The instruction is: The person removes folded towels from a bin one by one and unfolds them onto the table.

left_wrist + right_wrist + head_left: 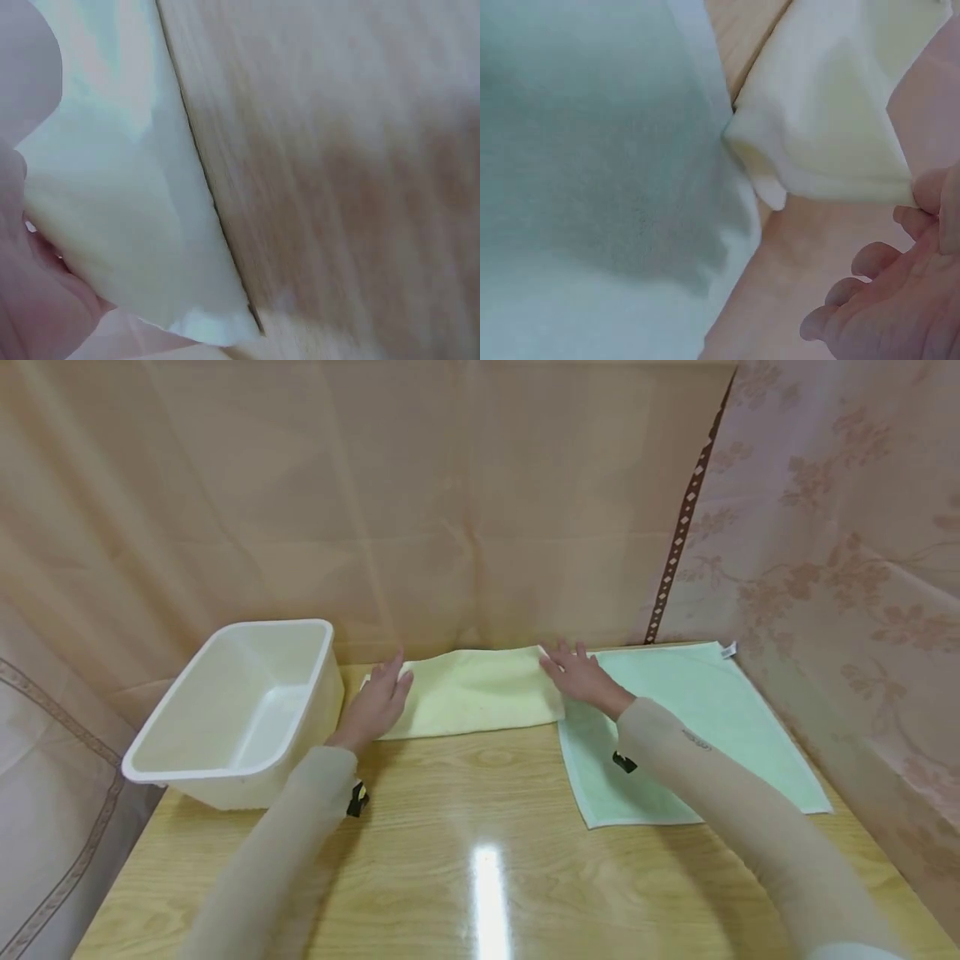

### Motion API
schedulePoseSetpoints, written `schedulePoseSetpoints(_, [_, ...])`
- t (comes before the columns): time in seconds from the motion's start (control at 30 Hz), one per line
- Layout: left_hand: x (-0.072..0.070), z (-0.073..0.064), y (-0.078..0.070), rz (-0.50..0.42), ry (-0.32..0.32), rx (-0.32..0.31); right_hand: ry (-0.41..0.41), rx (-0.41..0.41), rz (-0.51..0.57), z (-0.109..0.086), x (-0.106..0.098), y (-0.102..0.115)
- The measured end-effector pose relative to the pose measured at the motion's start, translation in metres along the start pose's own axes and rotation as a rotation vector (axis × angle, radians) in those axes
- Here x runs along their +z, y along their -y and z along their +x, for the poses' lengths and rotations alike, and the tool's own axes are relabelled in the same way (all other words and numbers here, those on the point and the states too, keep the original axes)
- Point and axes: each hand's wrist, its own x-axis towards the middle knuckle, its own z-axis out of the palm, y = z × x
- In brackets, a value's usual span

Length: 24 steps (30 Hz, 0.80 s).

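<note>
A pale yellow towel [480, 691], folded into a long strip, lies at the back of the table. My left hand [380, 702] is at its left end; in the left wrist view the cloth [135, 225] passes between the thumb [26, 71] and the fingers, which pinch it. At the far right corner my right hand [581, 679] pinches the towel between thumb and forefinger, with the other fingers spread. In the right wrist view that end of the yellow towel [832, 105] is lifted into a slope. A light green towel [690, 710] lies flat beneath my right forearm.
A white plastic basin [225, 772] stands on the left of the wooden table [450, 843], close to my left forearm. A beige curtain [450, 510] hangs along the back edge, and a flowered cloth [847, 577] hangs on the right.
</note>
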Motion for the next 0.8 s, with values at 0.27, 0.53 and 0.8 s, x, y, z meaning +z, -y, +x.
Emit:
schedulePoseSetpoints(0.27, [-0.005, -0.032, -0.015, -0.050, 0.036, 0.036, 0.070, -0.105, 0.066, -0.037, -0.002, 0.004])
schedulePoseSetpoints(0.53, [-0.006, -0.062, -0.006, -0.005, 0.004, 0.140, 0.152, -0.112, 0.154, -0.074, 0.006, 0.003])
schedulePoseSetpoints(0.8, [-0.013, -0.096, 0.002, 0.061, 0.092, 0.158, 0.253, -0.130, 0.235, -0.103, 0.017, 0.001])
